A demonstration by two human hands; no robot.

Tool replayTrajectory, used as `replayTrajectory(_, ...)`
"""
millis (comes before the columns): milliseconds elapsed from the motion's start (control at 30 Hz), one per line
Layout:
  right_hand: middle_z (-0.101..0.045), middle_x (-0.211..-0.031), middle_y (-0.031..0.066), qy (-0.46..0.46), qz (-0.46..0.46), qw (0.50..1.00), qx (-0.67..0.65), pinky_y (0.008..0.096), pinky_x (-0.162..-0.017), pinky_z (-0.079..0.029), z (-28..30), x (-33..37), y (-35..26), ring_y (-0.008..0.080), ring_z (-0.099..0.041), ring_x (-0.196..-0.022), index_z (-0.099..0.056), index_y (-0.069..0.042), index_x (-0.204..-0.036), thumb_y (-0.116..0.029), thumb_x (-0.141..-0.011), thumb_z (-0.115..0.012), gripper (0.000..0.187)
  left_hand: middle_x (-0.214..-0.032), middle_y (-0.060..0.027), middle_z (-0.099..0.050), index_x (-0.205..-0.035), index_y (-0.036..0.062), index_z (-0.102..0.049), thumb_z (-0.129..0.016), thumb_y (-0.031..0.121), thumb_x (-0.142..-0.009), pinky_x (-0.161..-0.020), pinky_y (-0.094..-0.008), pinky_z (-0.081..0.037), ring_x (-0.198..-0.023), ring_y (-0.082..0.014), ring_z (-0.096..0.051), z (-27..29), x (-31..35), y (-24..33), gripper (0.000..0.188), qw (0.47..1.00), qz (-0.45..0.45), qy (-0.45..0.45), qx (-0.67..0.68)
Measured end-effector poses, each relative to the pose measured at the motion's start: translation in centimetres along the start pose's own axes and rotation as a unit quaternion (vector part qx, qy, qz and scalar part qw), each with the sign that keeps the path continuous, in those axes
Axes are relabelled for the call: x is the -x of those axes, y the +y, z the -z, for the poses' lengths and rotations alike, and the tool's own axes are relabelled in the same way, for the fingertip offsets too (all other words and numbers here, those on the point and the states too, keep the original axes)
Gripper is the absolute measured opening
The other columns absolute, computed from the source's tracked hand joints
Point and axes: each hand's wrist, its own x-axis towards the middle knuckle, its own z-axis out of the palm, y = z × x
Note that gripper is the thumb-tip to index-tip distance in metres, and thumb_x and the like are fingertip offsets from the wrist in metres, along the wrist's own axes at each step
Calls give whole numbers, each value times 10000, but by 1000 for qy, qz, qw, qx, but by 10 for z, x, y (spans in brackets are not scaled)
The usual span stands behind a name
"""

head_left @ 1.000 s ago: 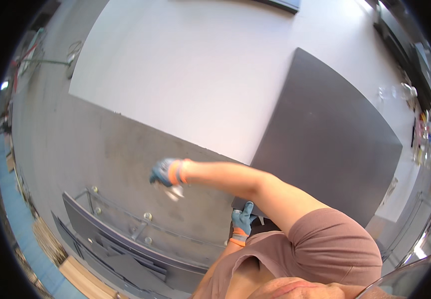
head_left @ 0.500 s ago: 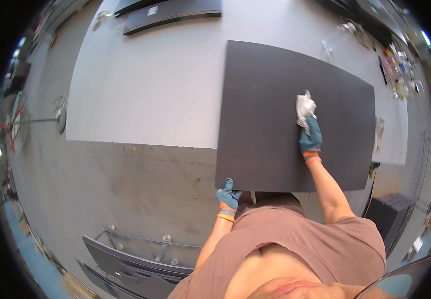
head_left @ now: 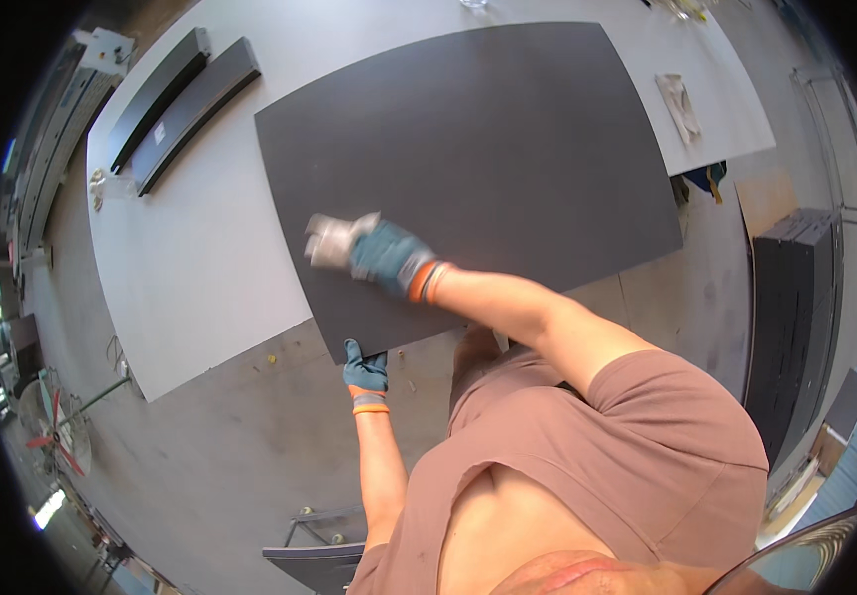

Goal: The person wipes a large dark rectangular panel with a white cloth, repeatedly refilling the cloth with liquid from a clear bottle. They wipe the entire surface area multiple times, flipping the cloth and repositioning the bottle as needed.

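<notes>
A large dark grey panel [head_left: 508, 149] lies flat on the white tabletop [head_left: 200, 288], its near edge overhanging toward me. My right hand [head_left: 386, 256], in a blue-green glove with an orange cuff, presses a crumpled whitish cloth [head_left: 334, 241] onto the panel near its left edge; hand and cloth are slightly blurred. My left hand [head_left: 366, 371], gloved alike, grips the panel at its near left corner, thumb on top and the other fingers partly hidden beneath.
Two long dark pieces [head_left: 200, 114] lie at the table's far left. A pale folded cloth [head_left: 678, 107] rests right of the panel. Dark stacked panels [head_left: 795, 307] stand on the floor at the right. A fan [head_left: 57, 431] with red blades is at the left.
My right hand has swept the cloth leftward and nearer across the panel, from its right half to its left edge. My left hand stays at the corner. The whole view has turned.
</notes>
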Motion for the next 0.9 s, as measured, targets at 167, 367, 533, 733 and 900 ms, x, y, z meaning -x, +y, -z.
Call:
replayTrajectory(167, -653, -1145, 53, -34, 205, 922, -327, 396, -1050, -492, 9, 96, -51, 249, -639, -1130, -673, -137, -1133, -162, -833, -662, 302, -1384, -134, -607, -1351, 78, -616, -492, 407, -1063, -977, -430, -550, -1177, -296, -622, 5, -31, -1, 454, 998, 26, -50, -22)
replayTrajectory(367, -670, -1217, 67, 28, 14, 946, -323, 401, -1003, -529, 48, 132, 126, 307, -637, -1115, -668, -175, -1244, -123, -861, -708, 389, -1425, -293, -522, -1387, -2, -530, -717, 394, -963, -1022, -483, -516, -1288, -380, -560, -27, -20, -10, 610, 658, -389, 407, -500)
replayTrajectory(533, -688, -1185, 115, 57, -218, 971, -83, 402, -1027, -521, 110, 246, 322, 323, -658, -1118, -701, -121, -1113, -58, -880, -594, 264, -1587, -318, -310, -1398, -34, -522, -725, 342, -955, -1146, -526, -400, -1451, -451, -375, -226, 25, -71, 616, 575, -486, 218, -621)
replayTrajectory(733, -667, -1320, 152, 128, -398, 908, 1, 439, -1044, -512, 136, 339, 470, 354, -627, -1225, -699, -89, -1248, -38, -876, -580, 394, -1602, -219, -381, -1404, 39, -567, -709, 395, -944, -1202, -537, -309, -1508, -427, -313, -425, 15, -167, 599, 464, -583, -71, -664)
replayTrajectory(900, -647, -1360, 160, 30, -258, 963, 74, 447, -1035, -519, 134, 299, 538, 369, -620, -1232, -691, -99, -1274, -28, -857, -576, 439, -1594, -202, -422, -1443, 59, -562, -603, 526, -972, -1238, -522, -253, -1523, -407, -306, -483, -22, -208, 665, 383, -577, -77, -717)
